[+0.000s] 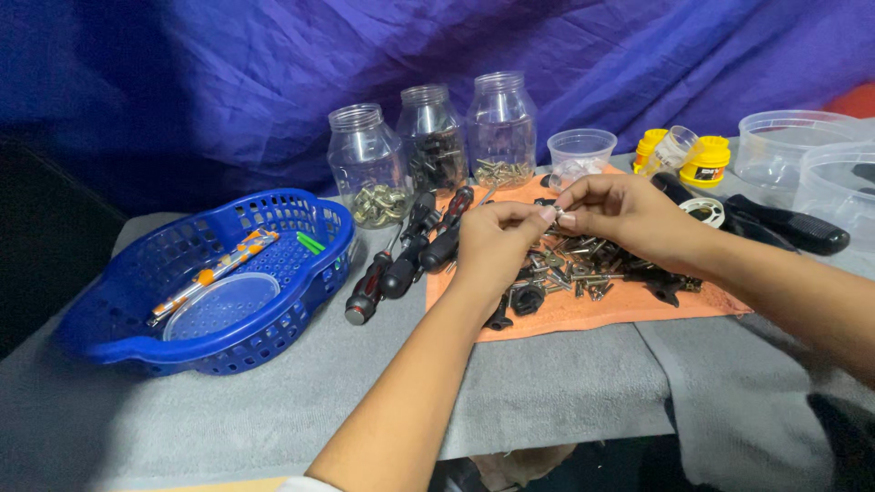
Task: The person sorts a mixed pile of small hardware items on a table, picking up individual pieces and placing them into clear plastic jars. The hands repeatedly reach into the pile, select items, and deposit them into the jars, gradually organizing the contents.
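My left hand (497,244) and my right hand (620,214) meet fingertip to fingertip above an orange cloth (592,314). Between the fingertips sits a small silvery metal piece (558,212), pinched from both sides. Under the hands lies a heap of screws and small black parts (574,271) on the cloth. Left of the hands, several black-and-red screwdrivers (401,264) lie side by side. Behind them stand three clear glass jars (433,150), each with some metal hardware at the bottom.
A blue plastic basket (118,319) at the left holds a clear lid, an orange-striped tool and green sticks. Clear plastic tubs (793,146), yellow-capped small containers (706,162) and a black handle (793,228) stand at the right. Grey cloth covers the table; blue fabric hangs behind.
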